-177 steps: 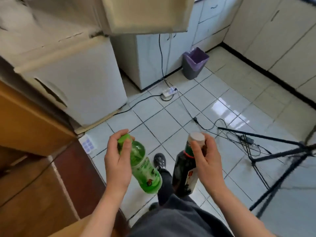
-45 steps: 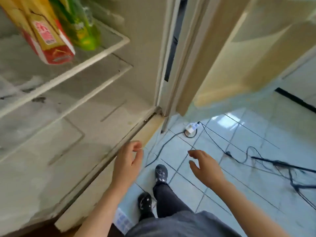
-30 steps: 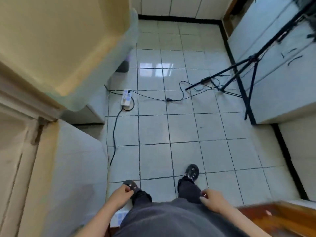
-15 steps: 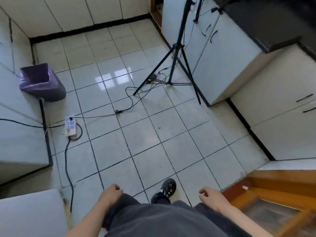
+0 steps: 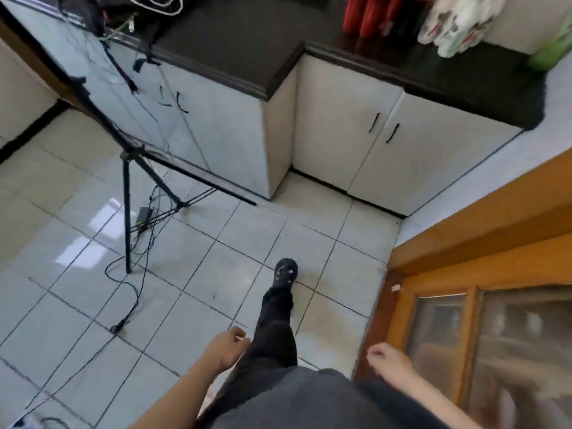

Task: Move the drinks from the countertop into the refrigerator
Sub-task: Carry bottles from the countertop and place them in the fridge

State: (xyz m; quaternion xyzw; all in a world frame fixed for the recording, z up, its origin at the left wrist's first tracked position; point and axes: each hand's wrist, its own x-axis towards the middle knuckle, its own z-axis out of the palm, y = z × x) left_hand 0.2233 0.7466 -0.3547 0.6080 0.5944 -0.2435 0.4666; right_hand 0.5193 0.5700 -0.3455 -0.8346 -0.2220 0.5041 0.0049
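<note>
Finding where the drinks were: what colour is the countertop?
The countertop is black, seen best in the head view.

We look down on a pale tiled floor (image 5: 235,243). Ahead, white two-door cabinets (image 5: 340,128) stand under a dark stone countertop (image 5: 235,41). On its right end sit red bottles (image 5: 368,13), then a floral plastic bag (image 5: 455,23), then a green plastic bottle (image 5: 548,54). A black metal tripod (image 5: 127,193) stands on the floor to our left, with thin black cables (image 5: 136,292) around its legs. A glazed wooden door (image 5: 495,274) lies at our right. Our left hand (image 5: 227,348) and right hand (image 5: 388,362) hang on either side of our forward leg.
</note>
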